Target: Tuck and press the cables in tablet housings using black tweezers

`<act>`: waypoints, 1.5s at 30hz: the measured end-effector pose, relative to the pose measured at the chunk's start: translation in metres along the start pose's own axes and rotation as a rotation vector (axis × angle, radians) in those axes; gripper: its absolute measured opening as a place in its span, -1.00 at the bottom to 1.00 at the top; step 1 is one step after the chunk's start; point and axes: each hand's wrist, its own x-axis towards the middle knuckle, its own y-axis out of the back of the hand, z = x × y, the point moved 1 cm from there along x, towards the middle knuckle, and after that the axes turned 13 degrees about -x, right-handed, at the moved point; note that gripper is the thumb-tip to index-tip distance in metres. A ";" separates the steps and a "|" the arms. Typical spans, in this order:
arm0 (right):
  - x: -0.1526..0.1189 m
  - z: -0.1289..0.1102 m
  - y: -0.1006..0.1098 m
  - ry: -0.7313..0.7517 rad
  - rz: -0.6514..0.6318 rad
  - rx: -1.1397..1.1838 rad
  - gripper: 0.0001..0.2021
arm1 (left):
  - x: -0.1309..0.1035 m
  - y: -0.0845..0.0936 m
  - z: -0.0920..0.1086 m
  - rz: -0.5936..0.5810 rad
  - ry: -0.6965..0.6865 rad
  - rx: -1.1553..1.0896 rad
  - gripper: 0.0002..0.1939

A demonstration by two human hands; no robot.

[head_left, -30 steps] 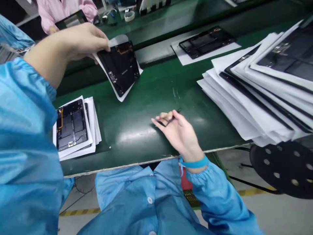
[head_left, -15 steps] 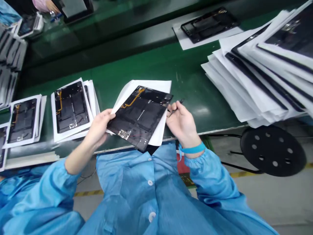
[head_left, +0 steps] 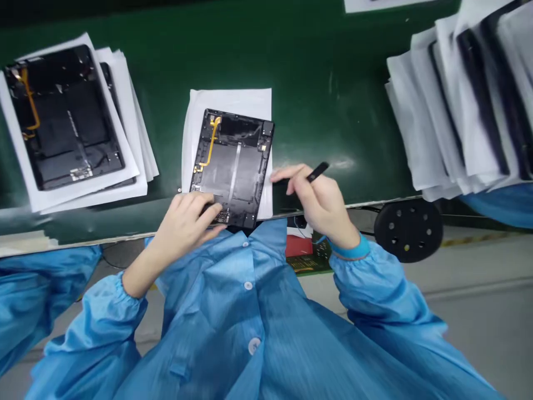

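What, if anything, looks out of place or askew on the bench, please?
The tablet under the left hand sits askew: its sides slant across the paper, and its near end reaches the edge of the bench. The right stack is splayed, sheets uneven. No spill shows.

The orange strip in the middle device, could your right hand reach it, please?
Probably yes: nothing covers the orange strip, and the right hand, holding a black tool, is beside the device.

Black tablet shell [head_left: 225, 166], orange ribbon [head_left: 211, 144]; green table [head_left: 325, 94].
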 end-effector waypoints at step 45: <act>0.024 0.003 -0.013 0.051 -0.063 -0.044 -0.47 | 0.034 -0.022 0.005 0.007 -0.042 -0.051 -0.82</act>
